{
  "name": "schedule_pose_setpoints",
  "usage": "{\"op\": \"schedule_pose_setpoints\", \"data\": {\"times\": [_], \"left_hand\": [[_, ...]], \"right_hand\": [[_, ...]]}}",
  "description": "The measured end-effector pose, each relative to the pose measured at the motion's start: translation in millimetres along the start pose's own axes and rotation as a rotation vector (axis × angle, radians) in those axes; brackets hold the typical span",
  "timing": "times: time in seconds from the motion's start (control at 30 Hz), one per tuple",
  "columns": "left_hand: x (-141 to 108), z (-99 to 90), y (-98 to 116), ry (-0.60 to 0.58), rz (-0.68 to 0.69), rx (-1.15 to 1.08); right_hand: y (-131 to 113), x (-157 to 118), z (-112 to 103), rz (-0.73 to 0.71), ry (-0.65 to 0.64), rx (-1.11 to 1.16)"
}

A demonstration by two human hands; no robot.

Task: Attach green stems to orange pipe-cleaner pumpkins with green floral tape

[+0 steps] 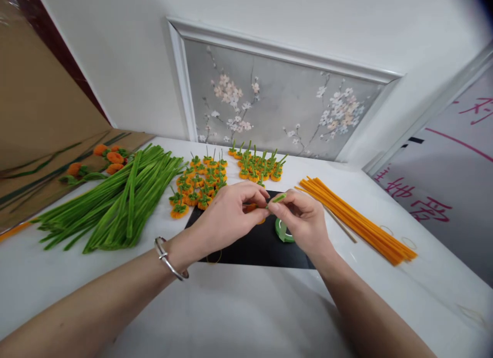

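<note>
Green fuzzy tip [279, 198]: pinched by the right hand [304, 222], thumb and forefinger together on it, above the black mat [246, 251]
Left hand [229, 209]: fingertips drawn together beside the right's, closed round an orange bit [250, 207]; mostly hidden, so hard to say whether it joins the green tip
Back group of orange heads [276, 174]: green tops, green fuzzy stems standing up; these look finished
Left group of orange heads [198, 181]: green tops on, thin grey wire stems on several; judged a stage behind
Tape roll [284, 232]: on the mat, beside the right hand
Loose stock: green lengths [129, 199] at left, orange lengths [356, 222] at right, not yet made up
</note>
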State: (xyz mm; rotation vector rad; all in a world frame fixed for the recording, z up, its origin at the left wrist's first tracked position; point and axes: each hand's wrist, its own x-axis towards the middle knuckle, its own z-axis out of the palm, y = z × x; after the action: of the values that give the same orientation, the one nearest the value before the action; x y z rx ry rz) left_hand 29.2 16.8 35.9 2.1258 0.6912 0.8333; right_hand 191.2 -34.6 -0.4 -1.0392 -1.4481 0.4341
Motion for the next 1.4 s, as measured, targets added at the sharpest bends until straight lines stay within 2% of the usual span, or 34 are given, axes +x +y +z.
{"op": "schedule_pose_setpoints", "data": {"times": [0.1, 0.27, 0.5, 0.63, 0.8, 0.87, 1.0, 1.07, 1.23, 1.4], "left_hand": [[1, 1.7, -1, 0.003, 0.009, 0.016], [5, -5.4, 2, -0.069, 0.028, -0.033], [8, -22.0, -4, -0.397, -0.144, -0.250], [8, -27.9, -11, -0.506, -0.198, -0.343], [10, -35.5, -12, -0.625, -0.193, -0.295], [11, -34.2, -9, -0.583, -0.196, -0.294], [10, -23.5, -4, -0.377, -0.184, -0.298], [9, -18.9, -4, -0.325, -0.175, -0.257], [10, -18.6, -8, -0.263, -0.192, -0.228], [11, -21.2, -11, -0.295, -0.199, -0.261]], "right_hand": [[-1, 0, 1, -0.027, 0.002, -0.031], [1, 1, -1, -0.029, -0.054, -0.040], [1, 3, -7, -0.030, -0.232, 0.006], [2, 2, -7, -0.009, -0.275, 0.069], [1, 1, -4, 0.016, -0.288, 0.086], [1, 0, -2, 0.012, -0.255, 0.067], [0, -1, 2, -0.003, -0.201, -0.023], [0, 0, 2, 0.007, -0.205, -0.055], [2, 2, -2, 0.039, -0.267, -0.066], [3, 1, -4, -0.018, -0.260, -0.146]]}}
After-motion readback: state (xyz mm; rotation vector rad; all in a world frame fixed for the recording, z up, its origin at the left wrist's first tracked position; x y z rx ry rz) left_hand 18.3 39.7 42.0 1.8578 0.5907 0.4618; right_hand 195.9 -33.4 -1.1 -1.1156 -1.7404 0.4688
